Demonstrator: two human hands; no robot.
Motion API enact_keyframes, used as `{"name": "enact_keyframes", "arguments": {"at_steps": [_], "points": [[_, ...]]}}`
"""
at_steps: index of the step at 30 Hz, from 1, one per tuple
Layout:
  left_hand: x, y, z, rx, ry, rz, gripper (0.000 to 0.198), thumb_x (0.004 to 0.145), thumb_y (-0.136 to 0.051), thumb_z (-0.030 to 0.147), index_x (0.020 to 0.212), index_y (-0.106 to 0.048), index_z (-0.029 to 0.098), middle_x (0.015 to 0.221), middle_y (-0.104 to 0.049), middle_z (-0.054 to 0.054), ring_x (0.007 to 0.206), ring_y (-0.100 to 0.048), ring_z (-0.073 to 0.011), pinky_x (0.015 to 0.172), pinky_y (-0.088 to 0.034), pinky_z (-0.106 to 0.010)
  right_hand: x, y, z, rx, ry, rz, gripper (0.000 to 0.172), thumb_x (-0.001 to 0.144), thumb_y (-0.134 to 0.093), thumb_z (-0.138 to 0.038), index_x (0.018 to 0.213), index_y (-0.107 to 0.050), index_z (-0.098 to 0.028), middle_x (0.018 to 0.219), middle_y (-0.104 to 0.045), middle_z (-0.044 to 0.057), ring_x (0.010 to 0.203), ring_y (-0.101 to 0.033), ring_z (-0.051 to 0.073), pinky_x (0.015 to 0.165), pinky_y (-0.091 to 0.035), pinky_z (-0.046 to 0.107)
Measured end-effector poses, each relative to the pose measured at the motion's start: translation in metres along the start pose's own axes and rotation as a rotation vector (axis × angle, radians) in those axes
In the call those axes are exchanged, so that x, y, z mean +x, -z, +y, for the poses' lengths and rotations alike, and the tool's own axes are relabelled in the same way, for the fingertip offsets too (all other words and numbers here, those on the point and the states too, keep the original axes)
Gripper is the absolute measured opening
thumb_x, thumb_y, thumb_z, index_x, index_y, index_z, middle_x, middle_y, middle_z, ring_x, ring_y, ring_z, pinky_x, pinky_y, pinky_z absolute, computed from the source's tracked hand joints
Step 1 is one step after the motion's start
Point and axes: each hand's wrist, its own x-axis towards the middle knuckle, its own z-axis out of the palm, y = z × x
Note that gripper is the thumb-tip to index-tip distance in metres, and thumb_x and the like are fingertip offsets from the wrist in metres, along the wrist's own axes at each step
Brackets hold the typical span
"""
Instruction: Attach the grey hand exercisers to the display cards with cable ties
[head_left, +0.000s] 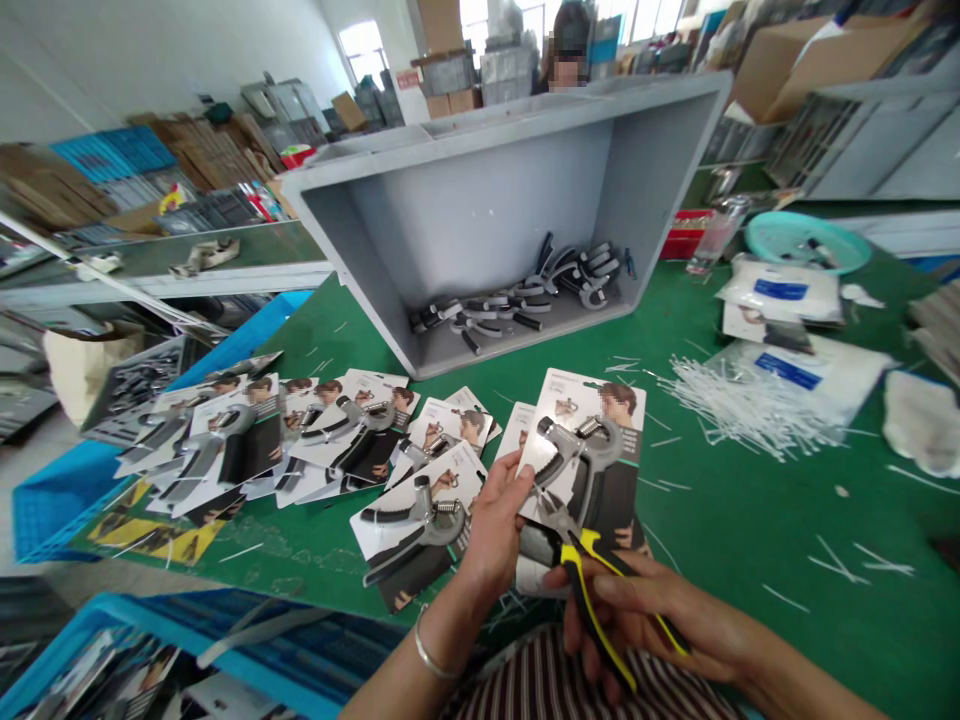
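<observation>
The left hand (pixel 491 525) pinches the edge of a carded hand grip trainer (pixel 581 450). The right hand (pixel 637 620) curls closed around yellow-handled pliers (pixel 592 610), their tips at the card.

Packing workshop, green workbench (pixel 720 520), cardboard cartons (pixel 817 70)

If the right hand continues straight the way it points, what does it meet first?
The grey-and-black hand grip trainer on its white card, just past the yellow-and-black pliers in the right hand; depth is unclear.
</observation>
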Motion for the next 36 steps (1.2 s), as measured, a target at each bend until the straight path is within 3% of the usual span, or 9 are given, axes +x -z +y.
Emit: {"name": "enact_keyframes", "arguments": {"at_steps": [9, 18, 21, 24, 28, 32, 34, 36], "points": [[0.000, 0.001, 0.000, -0.057, -0.026, 0.007, 0.036, 0.088, -0.064, 0.041, 0.117, -0.061, 0.021, 0.119, -0.067, -0.006, 0.104, -0.063, -0.0216, 0.079, -0.047, -0.027, 0.000, -0.003, 0.002, -0.024, -0.017, 0.024, 0.042, 0.095, -0.057, -0.031, 0.131, -0.053, -0.011, 0.101, -0.070, 0.019, 0.087, -0.072, 0.027, 0.063, -0.054, 0.031], [-0.001, 0.002, 0.001, -0.079, -0.037, -0.001, 0.036, 0.086, -0.066, 0.040, 0.115, -0.062, 0.021, 0.118, -0.068, -0.007, 0.102, -0.065, -0.0219, 0.082, -0.047, -0.029, 0.006, -0.008, 0.007, -0.032, -0.010, 0.050, 0.046, 0.092, -0.059, -0.038, 0.129, -0.055, -0.012, 0.094, -0.071, 0.016, 0.079, -0.073, 0.024, 0.063, -0.056, 0.031], [-0.002, 0.005, 0.000, -0.050, -0.043, 0.006, 0.036, 0.085, -0.066, 0.041, 0.115, -0.062, 0.021, 0.117, -0.069, -0.006, 0.106, -0.064, -0.0228, 0.086, -0.047, -0.030, 0.009, -0.006, 0.013, -0.032, 0.024, 0.067, 0.044, 0.092, -0.057, -0.039, 0.127, -0.055, -0.012, 0.084, -0.070, 0.011, 0.068, -0.072, 0.021, 0.057, -0.056, 0.029], [-0.003, 0.006, -0.001, -0.047, -0.053, 0.001, 0.034, 0.087, -0.065, 0.040, 0.115, -0.062, 0.021, 0.119, -0.069, -0.006, 0.112, -0.063, -0.0232, 0.096, -0.045, -0.032, 0.013, -0.003, 0.020, -0.029, 0.064, 0.091, 0.039, 0.092, -0.056, -0.041, 0.117, -0.058, -0.011, 0.069, -0.065, 0.005, 0.046, -0.061, 0.014, 0.041, -0.048, 0.022], [-0.002, 0.004, -0.007, -0.019, -0.089, -0.015, 0.033, 0.088, -0.064, 0.039, 0.116, -0.062, 0.021, 0.125, -0.066, -0.007, 0.119, -0.059, -0.0239, 0.104, -0.040, -0.036, 0.019, -0.006, 0.032, -0.005, 0.083, 0.265, 0.033, 0.087, -0.062, -0.046, 0.097, -0.059, -0.015, 0.062, -0.060, 0.000, 0.035, -0.047, 0.007, 0.033, -0.036, 0.016], [0.005, 0.004, -0.007, 0.037, -0.112, -0.002, 0.032, 0.087, -0.065, 0.040, 0.113, -0.064, 0.020, 0.123, -0.067, -0.009, 0.118, -0.059, -0.0235, 0.102, -0.042, -0.035, 0.013, -0.013, 0.039, -0.126, 0.011, 0.385, 0.046, 0.074, -0.075, -0.054, 0.096, -0.060, -0.017, 0.069, -0.063, 0.002, 0.044, -0.052, 0.008, 0.039, -0.039, 0.018], [0.006, 0.019, 0.007, 0.086, -0.125, 0.032, 0.036, 0.084, -0.068, 0.041, 0.113, -0.064, 0.020, 0.121, -0.068, -0.010, 0.109, -0.064, -0.0230, 0.095, -0.046, -0.034, -0.005, -0.008, 0.038, -0.212, 0.006, 0.451, 0.050, 0.075, -0.073, -0.059, 0.101, -0.062, -0.018, 0.070, -0.064, 0.003, 0.049, -0.055, 0.012, 0.045, -0.044, 0.022], [0.002, 0.048, 0.031, 0.181, -0.118, 0.073, 0.041, 0.079, -0.073, 0.042, 0.113, -0.065, 0.020, 0.116, -0.070, -0.009, 0.095, -0.067, -0.0225, 0.085, -0.049, -0.032, -0.034, 0.012, 0.032, -0.295, 0.052, 0.550, 0.051, 0.080, -0.065, -0.062, 0.108, -0.063, -0.020, 0.071, -0.065, 0.005, 0.055, -0.059, 0.017, 0.052, -0.049, 0.028]]}}
